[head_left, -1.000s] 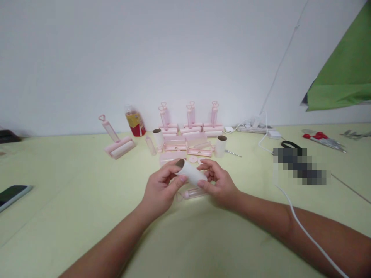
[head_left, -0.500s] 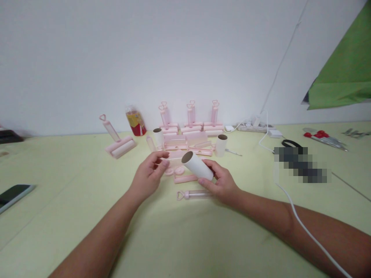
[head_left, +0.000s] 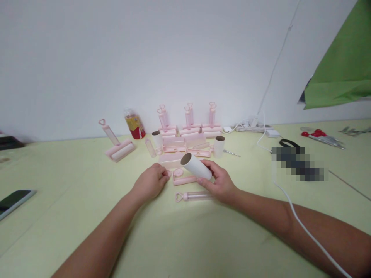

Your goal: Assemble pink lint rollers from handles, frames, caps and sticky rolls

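- At the centre of the frame, a white roll (head_left: 197,166) is in your right hand (head_left: 222,183); it lies aslant, its hollow brown end facing the upper left.
- Your right hand grips the roll's lower right end, thumb on the near side, fingers behind.
- Left of centre, your left hand (head_left: 150,183) is low over the table (head_left: 185,239), its thumb and fingertips bent together at a small pink disc (head_left: 169,172); whether they pinch it, you cannot tell.
- Just right of that, a second disc (head_left: 178,172) lies beside a pink frame (head_left: 184,181), which the roll partly hides.
- Below the frame, a clear handle (head_left: 195,196) with a heart-shaped loop lies flat, its right end behind your right hand.
- Above the roll, more pink parts are grouped between two upright rolls, one on the left (head_left: 157,139) and one on the right (head_left: 219,147); a thin metal tool (head_left: 232,153) lies beside the right one.
- Behind them, pink rollers with upright handles line the wall; another roller (head_left: 119,150) sits apart, left of centre, near a red-and-yellow container (head_left: 135,126).
- A phone (head_left: 16,201) lies at the left edge.
- Toward the right are a power strip (head_left: 252,128) and red-handled scissors (head_left: 321,137).
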Demonstrator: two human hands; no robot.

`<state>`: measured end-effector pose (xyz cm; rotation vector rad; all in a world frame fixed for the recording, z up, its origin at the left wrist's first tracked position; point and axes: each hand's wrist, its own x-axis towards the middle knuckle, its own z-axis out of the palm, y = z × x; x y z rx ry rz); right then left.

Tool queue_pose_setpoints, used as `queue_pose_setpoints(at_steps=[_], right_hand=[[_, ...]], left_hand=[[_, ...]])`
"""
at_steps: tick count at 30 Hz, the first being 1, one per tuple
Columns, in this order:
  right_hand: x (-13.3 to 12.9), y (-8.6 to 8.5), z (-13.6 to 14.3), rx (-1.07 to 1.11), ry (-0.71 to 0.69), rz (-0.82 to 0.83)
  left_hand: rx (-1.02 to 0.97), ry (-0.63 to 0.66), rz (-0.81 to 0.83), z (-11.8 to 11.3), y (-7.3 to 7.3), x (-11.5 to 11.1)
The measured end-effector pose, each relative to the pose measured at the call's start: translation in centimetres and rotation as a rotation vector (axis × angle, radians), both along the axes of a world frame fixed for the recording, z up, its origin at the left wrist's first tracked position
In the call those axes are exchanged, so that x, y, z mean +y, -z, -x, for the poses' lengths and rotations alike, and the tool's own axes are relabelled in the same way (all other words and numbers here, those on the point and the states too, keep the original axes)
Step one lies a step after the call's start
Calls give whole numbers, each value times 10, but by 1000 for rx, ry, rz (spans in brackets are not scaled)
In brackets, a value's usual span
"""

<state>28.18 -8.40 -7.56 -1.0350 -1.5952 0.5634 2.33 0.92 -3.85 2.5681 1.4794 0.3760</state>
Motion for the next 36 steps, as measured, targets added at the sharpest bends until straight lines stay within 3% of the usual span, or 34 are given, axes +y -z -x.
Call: queue_pose_setpoints(at_steps=[3,7,12,18,23,28,36], right_hand=[[0,-2,0,-21,0,0],[-1,-3,-1,-40,-6,-7],[-2,-5,-1,-68,-4,-18],[-3,-7,1,-142,-39,-32],[-4,-7,0,-160,-38,-55],[-3,-6,0,-196,-42,-88],[-4,-9,1,-233,-60,-115]], left_hand=[[-46,-29,19,3,-13,-5],[-154,86,-20,4,-29,-16],[-341,92,162,0,-38,-29],[-527,247,230,-11,-43,-44],[-808,302,346,-17,-42,-50],[-917,274,350,-16,-39,-49],[-938,213,211,-21,-41,-50]])
